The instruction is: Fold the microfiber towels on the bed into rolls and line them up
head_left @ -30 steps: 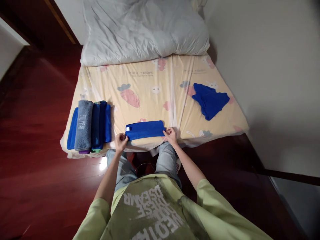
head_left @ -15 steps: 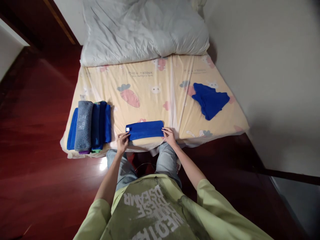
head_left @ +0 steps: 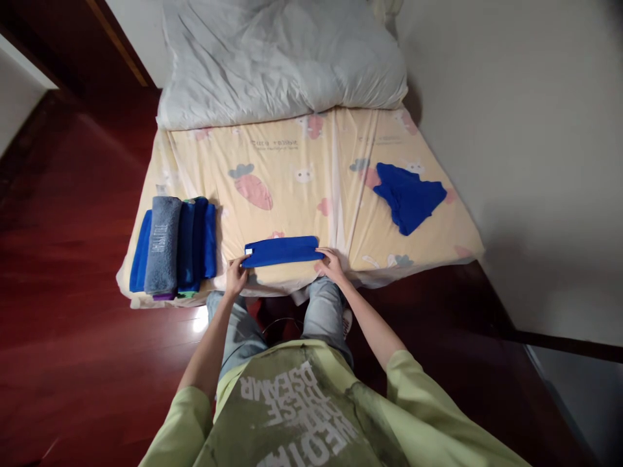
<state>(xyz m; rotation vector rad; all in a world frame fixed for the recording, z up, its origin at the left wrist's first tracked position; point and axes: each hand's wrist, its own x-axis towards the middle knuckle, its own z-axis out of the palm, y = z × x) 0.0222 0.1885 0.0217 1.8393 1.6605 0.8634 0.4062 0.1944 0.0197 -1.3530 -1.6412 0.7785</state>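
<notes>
A blue towel [head_left: 282, 251], folded into a long narrow strip with a small white tag at its left end, lies near the front edge of the bed. My left hand [head_left: 237, 275] pinches its near left corner. At the opposite end, my right hand [head_left: 331, 264] grips the near right corner between thumb and fingers. Left of my hands sits a stack of folded blue towels [head_left: 208, 240], with a rolled or folded grey towel [head_left: 163, 246] bearing light lettering on top. A crumpled blue towel [head_left: 409, 194] rests on the right side of the bed.
A pale yellow sheet [head_left: 292, 207] printed with carrots and rabbits covers the bed. Across its far end lies a bunched white quilt [head_left: 282, 58]. A wall [head_left: 525, 130] runs along the right side, and dark red floor [head_left: 73, 259] shows at the left.
The near edge of the towel between my hands has moved away from me, leaving the strip narrower. Both hands stay at its two ends.
</notes>
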